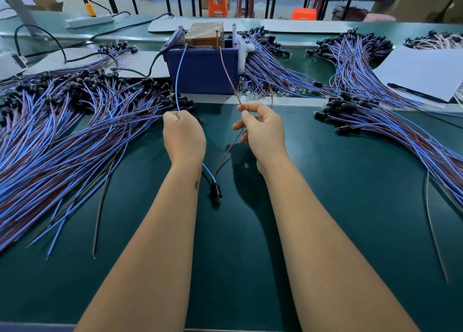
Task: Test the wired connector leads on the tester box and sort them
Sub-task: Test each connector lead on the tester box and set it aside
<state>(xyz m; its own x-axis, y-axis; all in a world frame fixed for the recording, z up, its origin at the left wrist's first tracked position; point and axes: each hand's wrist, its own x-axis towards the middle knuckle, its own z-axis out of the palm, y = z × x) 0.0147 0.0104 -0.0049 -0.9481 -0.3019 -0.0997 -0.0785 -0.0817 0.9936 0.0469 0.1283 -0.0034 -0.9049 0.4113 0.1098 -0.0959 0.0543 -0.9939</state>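
We have one lead up on the tester box (205,34), which sits in a blue bin (203,68) at twelve o'clock on the surface (238,231). Our left hand (184,133) is clenched around the blue wire (179,81), and our right hand (260,128) pinches the brown wire (229,73) between thumb and forefinger; so both grips are occupied with the same lead.

The risk, as we judge it, is a false reading. Both wires are thin and bow on their way up to the box, so a slight tug or tremor could lift a tip off its contact. The tips could also swing together and short. We cannot tell from here whether either tip is truly seated.

The lead's black connector (216,192) hangs between our forearms at six o'clock, and its weight may drag the wires down. It is a small dark plug with the two wires running out of it.

Large piles of similar leads (62,131) lie at nine o'clock and at three o'clock (400,121), so dropping this one into the wrong pile would spoil the sort.
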